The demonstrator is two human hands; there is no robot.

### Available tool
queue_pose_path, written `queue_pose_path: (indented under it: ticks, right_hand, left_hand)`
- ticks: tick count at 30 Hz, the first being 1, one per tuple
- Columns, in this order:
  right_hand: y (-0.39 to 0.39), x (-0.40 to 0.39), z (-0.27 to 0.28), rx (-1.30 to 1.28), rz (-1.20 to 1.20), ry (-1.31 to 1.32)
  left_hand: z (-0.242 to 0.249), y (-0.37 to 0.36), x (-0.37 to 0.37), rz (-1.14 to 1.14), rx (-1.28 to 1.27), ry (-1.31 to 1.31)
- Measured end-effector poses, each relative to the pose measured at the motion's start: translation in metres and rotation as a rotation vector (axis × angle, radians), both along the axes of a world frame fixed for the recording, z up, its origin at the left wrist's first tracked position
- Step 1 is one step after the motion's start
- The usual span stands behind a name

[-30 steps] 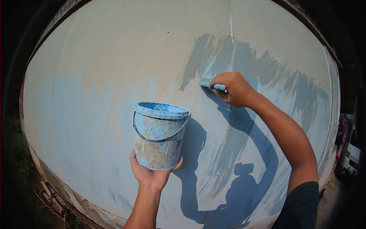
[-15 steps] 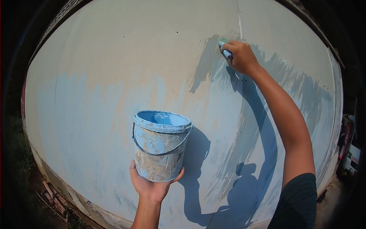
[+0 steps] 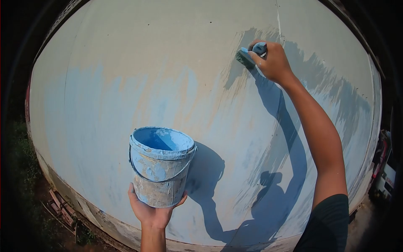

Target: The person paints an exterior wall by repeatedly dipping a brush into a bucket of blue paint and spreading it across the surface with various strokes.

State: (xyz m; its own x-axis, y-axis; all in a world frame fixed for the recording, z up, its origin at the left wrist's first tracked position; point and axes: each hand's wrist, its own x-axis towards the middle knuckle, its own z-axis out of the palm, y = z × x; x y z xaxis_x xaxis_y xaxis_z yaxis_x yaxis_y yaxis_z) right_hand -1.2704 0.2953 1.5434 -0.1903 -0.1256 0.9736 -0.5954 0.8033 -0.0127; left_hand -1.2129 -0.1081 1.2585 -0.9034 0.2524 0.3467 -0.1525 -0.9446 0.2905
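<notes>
A paint-smeared bucket (image 3: pixel 161 168) with blue paint around its rim rests upright on my left hand (image 3: pixel 154 213), whose fingers cup its base. Blue shows inside it, and its wire handle hangs down in front. High on the wall (image 3: pixel 126 101), my right hand (image 3: pixel 270 61) is closed around the blue handle of a brush (image 3: pixel 247 58). The bristles point to the left and touch or nearly touch the wall at a darker, wet-looking patch. Light blue paint covers the lower wall, while the upper part is beige-grey.
Shadows (image 3: pixel 268 201) of my arms, body and the bucket fall on the wall. Wooden pieces or bricks (image 3: pixel 62 208) lie on the ground at the lower left, by green plants (image 3: pixel 25 147). Red and white objects (image 3: pixel 384 176) stand beyond the right edge.
The bucket and my left hand have moved left and slightly down in view. My right hand has turned, and the brush now angles to the left with its bristles showing.
</notes>
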Motion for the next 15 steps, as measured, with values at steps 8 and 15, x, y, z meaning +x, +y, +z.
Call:
queue_pose_path:
  ticks: [8, 15]
  right_hand:
    - [-0.068, -0.008, -0.160, 0.684, -0.101, 0.252]
    - [-0.059, 0.026, -0.101, 0.045, 0.145, -0.443]
  left_hand:
    - [0.005, -0.002, 0.003, -0.063, 0.018, -0.051]
    - [0.002, -0.009, -0.002, -0.140, 0.016, -0.065]
